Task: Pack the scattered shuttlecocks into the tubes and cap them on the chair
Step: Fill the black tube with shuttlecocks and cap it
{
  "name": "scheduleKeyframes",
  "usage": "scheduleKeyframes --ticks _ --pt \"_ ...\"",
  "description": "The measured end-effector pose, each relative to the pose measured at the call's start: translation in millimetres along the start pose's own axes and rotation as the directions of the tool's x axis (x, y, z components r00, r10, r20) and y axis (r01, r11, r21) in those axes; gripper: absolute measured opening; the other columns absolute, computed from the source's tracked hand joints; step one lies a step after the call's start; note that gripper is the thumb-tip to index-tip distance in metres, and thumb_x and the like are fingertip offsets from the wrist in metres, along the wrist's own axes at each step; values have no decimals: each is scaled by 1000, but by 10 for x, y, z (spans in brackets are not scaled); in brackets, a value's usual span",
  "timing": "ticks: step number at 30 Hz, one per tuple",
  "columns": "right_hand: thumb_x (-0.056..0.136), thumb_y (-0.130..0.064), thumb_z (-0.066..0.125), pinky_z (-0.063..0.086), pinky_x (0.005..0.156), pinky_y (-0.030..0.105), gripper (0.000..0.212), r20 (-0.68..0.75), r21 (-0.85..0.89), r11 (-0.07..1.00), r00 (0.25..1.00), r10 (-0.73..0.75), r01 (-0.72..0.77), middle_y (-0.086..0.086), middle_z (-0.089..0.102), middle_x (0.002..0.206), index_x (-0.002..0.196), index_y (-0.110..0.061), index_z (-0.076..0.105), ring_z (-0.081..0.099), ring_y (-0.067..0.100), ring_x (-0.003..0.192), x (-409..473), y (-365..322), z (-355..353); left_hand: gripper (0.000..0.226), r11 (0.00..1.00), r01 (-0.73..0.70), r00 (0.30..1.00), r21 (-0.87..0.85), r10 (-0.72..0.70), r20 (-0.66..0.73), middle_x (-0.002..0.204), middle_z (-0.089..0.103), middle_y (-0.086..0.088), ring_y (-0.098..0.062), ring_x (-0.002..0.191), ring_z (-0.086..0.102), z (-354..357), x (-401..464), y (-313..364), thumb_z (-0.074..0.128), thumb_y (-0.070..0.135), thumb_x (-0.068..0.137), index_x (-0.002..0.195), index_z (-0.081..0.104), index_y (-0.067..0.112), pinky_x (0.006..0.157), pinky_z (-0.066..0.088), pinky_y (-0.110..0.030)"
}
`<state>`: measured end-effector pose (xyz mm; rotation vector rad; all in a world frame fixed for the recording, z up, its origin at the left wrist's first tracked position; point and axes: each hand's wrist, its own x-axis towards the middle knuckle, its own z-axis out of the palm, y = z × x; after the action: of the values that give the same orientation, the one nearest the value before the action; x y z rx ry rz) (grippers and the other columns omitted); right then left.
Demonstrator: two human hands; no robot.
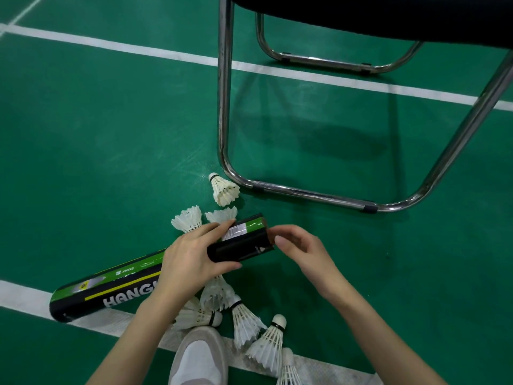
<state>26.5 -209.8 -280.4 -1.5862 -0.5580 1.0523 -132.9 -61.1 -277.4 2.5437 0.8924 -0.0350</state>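
Head view: gripped the tube [166,269] around its middle with the left hand [191,259], fingers and thumb curled round the barrel. Lay tilted, long axis running from the closed base at lower left, low over the white court line [25,297], up to the open mouth at upper right, aimed toward the near rail of the chair [305,194]. Hovered at that mouth with the right hand [301,250], fingers curled inward; could not tell whether anything was pinched there, since the mouth looked dark and the fingertips hid the gap.

Still scattered on the green floor [111,134]: one shuttlecock [223,188] just beside the chair leg, two more behind the left hand, and a cluster below the tube near the white shoe [198,357]. Not yet capped, not yet on the chair seat.

Likely risks, judged from this: feathers crushed or bent if pushed in skirt first or off-axis against the rim; loaded birds sliding back out if the mouth dips below the base; loose ones near the shoe flattened by a shifted foot.
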Motion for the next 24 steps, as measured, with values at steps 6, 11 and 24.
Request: scheduleKeyframes --ticks 6,11,24 --pt "94 -4 45 44 97 26 22 -22 -228 973 1000 18 -23 2 63 111 108 -11 61 58 14 105 344 86 113 87 998 62 998 -16 -62 15 126 56 12 -20 105 59 -115 -60 -264 61 77 52 131 39 49 72 54 -38" --pt "95 -2 39 18 112 25 48 263 -635 738 962 -71 228 -1 36 148 140 -18 36 27 12 137 764 14 314 81 998 55 998 -31 -55 15 121 60 11 -21 99 63 -95 -178 -401 53 75 51 127 37 53 68 57 -42" --pt "89 -23 59 40 67 33 13 189 -773 613 982 -29 167 1 60 88 83 -11 59 53 19 86 852 173 168 81 997 75 994 8 -76 76 127 55 15 -17 107 58 -51 -211 -377 70 62 59 127 26 57 75 52 -35"
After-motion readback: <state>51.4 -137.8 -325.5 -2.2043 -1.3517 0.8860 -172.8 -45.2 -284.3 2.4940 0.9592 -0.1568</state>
